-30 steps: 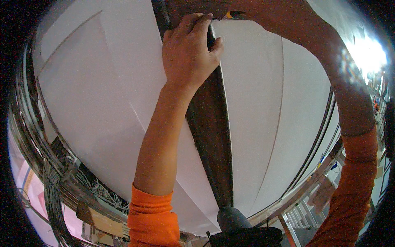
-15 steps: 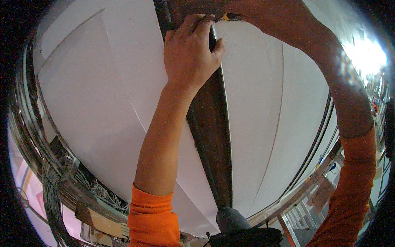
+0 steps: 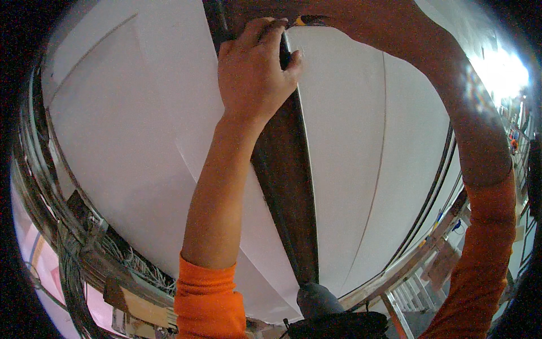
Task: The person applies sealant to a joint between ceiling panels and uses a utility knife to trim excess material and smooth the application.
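At the far end of a long dark strip (image 3: 288,152), between a white left panel (image 3: 118,130) and a white right panel (image 3: 344,113), both of this person's hands are close together. The left hand (image 3: 257,73) lies across the strip, fingers bent toward the strip's right edge and thumb standing apart from them; from here I can't make out whether they pinch anything. The right hand (image 3: 353,14) reaches round from the right, mostly in shadow, its fingers hidden, so its grip is beyond me. Just beside the left fingertips, under the right hand, sits a small yellow-and-black piece (image 3: 301,21), perhaps a tool. As I judge it, the work is under way at that far spot, with nothing there looking finished; what is done behind the hands doesn't show. Nearer in, the strip runs bare and dark toward a grey rounded shape (image 3: 316,300). Grey cables (image 3: 70,277) hang at the near left, a ladder (image 3: 415,294) stands near right, and a bright lamp (image 3: 505,76) glares at the far right.
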A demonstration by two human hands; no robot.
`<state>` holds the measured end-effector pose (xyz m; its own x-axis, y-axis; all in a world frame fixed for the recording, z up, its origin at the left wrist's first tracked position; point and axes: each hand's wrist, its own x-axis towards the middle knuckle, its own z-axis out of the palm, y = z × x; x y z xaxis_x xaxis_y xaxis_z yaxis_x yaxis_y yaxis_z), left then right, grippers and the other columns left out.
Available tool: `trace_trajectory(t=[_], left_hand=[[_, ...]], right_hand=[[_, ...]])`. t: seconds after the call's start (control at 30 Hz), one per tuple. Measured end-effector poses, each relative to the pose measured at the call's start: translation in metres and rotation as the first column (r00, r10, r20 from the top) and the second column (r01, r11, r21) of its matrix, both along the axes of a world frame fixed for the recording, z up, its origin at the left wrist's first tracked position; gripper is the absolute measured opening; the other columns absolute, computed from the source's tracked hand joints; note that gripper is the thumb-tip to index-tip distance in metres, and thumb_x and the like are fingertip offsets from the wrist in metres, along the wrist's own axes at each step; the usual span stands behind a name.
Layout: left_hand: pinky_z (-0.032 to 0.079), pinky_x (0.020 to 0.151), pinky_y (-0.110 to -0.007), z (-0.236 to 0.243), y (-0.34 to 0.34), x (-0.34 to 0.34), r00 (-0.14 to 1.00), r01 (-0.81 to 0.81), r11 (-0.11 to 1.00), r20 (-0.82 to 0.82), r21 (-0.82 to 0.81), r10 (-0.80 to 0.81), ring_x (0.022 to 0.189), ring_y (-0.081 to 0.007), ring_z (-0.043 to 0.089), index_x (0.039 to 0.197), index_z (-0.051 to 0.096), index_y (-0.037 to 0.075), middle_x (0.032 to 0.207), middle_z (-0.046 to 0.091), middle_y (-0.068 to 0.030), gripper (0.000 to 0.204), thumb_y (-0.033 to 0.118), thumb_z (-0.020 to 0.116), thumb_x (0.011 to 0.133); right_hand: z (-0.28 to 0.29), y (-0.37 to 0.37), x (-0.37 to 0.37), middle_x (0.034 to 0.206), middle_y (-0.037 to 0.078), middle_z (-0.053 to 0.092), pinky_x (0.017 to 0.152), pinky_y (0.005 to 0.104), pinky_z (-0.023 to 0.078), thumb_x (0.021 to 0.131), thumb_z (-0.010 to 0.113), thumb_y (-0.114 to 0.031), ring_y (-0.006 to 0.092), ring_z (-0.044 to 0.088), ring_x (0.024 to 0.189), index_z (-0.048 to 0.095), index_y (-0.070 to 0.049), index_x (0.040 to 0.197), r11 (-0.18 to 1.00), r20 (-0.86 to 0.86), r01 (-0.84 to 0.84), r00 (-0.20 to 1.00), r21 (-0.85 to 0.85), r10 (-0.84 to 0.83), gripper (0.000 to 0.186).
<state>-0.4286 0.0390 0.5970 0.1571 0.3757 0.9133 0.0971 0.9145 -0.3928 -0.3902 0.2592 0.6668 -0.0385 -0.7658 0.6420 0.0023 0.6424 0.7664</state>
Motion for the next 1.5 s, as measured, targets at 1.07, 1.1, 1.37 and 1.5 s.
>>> trace_trajectory(t=[1.07,1.1,1.37,1.5], left_hand=[[0.056,0.086,-0.04,0.001,0.0,0.002,1.0,0.006,1.0,0.001,0.006,-0.006,0.104,-0.0278,0.071,0.124,0.072,0.014,0.122,0.071,-0.0055,0.049,0.032,0.085,0.08],[0.056,0.087,-0.04,0.0,0.0,0.001,1.0,0.003,1.0,-0.008,-0.004,-0.003,0.105,-0.0279,0.07,0.124,0.072,0.014,0.122,0.071,-0.0056,0.049,0.032,0.085,0.08],[0.054,0.094,-0.042,0.001,0.005,0.005,0.999,0.014,1.0,0.037,0.025,-0.015,0.109,-0.0291,0.069,0.126,0.071,0.014,0.124,0.07,-0.0059,0.051,0.032,0.085,0.08],[0.053,0.094,-0.043,-0.002,0.003,0.003,0.999,-0.013,0.999,0.046,0.03,0.012,0.111,-0.0298,0.068,0.127,0.07,0.013,0.125,0.069,-0.0063,0.052,0.032,0.084,0.081]], right_hand=[[-0.001,0.028,-0.019,0.091,0.007,0.073,0.072,0.0437,0.062,0.093,0.068,-0.02,0.0282,0.073,0.088,0.074,-0.017,0.104,0.998,0.02,-0.048,0.999,-0.05,0.049,0.013],[0.001,0.031,-0.024,0.091,0.007,0.073,0.071,0.0436,0.062,0.093,0.068,-0.02,0.0284,0.073,0.087,0.074,-0.017,0.104,0.997,0.017,-0.064,0.998,-0.043,0.064,0.013],[0.006,0.055,-0.039,0.089,0.008,0.073,0.072,0.0438,0.062,0.094,0.069,-0.02,0.0285,0.073,0.086,0.073,-0.018,0.106,0.996,0.079,0.032,0.997,-0.081,-0.025,0.013],[0.002,0.043,-0.04,0.089,0.008,0.073,0.072,0.0435,0.062,0.094,0.069,-0.022,0.0283,0.073,0.087,0.073,-0.018,0.108,0.992,0.076,-0.109,0.991,-0.059,0.113,0.015]])
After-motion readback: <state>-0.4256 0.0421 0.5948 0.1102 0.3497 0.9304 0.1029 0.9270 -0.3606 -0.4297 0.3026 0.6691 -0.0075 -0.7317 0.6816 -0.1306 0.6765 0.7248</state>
